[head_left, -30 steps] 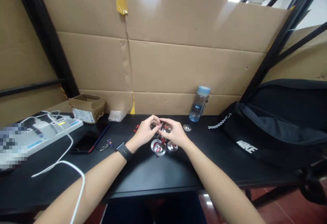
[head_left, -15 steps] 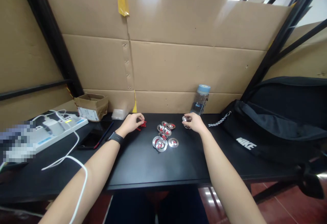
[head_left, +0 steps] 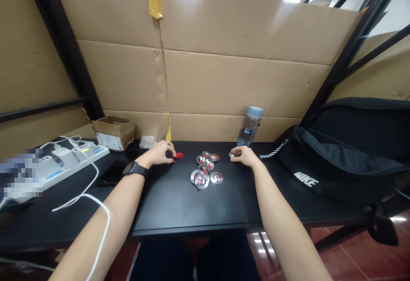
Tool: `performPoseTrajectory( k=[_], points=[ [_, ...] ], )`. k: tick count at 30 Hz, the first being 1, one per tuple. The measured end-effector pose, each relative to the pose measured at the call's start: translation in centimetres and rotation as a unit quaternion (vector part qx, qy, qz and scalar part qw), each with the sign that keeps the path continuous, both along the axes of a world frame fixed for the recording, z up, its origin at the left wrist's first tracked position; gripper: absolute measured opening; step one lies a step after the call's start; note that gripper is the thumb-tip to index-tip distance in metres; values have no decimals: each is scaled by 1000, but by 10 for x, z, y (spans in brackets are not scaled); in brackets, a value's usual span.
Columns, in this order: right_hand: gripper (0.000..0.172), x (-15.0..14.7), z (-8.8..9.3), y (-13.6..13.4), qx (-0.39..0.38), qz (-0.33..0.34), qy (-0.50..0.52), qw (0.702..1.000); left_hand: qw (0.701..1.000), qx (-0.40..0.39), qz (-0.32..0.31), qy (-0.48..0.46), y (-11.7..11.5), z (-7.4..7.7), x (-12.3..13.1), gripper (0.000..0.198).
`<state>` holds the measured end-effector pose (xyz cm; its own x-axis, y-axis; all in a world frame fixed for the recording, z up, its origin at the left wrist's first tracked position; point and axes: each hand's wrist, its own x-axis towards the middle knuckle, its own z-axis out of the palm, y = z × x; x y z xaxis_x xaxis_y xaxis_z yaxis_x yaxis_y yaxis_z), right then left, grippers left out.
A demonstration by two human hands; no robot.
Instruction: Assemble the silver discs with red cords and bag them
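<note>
Right hand [head_left: 246,156] pinches a metal disc [head_left: 231,155] by its edge, left hand [head_left: 157,153] fingers half-curled at red cords [head_left: 180,155], grip can't tell, disc pile [head_left: 209,165] between on black table [head_left: 169,212]; disc might slip if pinched shallowly, cords might tangle if grabbed bunched.

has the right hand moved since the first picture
Yes, to the right: the right hand was over the metal discs, and now it is in front of the water bottle.
</note>
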<state>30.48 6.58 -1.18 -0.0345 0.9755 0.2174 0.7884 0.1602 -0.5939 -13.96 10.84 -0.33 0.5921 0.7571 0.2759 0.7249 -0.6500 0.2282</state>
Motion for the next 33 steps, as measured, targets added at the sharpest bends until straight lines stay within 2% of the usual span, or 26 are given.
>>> performPoseTrajectory(
  k=[5, 9, 13, 15, 17, 19, 22, 24, 26, 29, 33],
  points=[
    [40, 2, -2, 0, -7, 6, -5, 1000, 1000, -1, 25, -12, 3, -7, -4, 12],
    [35, 2, -3, 2, -12, 0, -10, 1000, 999, 7, 20, -28, 2, -9, 9, 5],
    [35, 2, -4, 3, -12, -5, -13, 1000, 997, 35, 11, -64, -2, -8, 23, 6],
    [38, 3, -4, 3, -12, -3, -14, 1000, 994, 34, -23, -98, -9, -4, 31, 8],
    [42, 4, -4, 4, -12, 1, -15, 1000, 989, 1, -80, -122, -20, 3, 41, 10],
    [44, 5, -4, 3, -13, 4, -16, 1000, 981, -48, -149, -117, -37, 16, 53, 13],
    [44, 4, -4, 2, -13, 2, -16, 1000, 961, -68, -223, -149, -66, 36, 72, 18],
    [45, 3, -3, 1, -11, -3, -15, 1000, 952, -84, -264, -129, -81, 43, 82, 17],
    [47, 2, -2, 0, -8, -10, -16, 1000, 950, -96, -282, -95, -88, 43, 89, 19],
    [46, 1, 1, -2, 1, -15, -27, 1000, 949, -101, -291, -64, -87, 33, 94, 23],
    [40, -10, 11, -8, 65, -10, -47, 997, 949, -110, -290, -62, -83, 26, 97, 10]
  ],
)
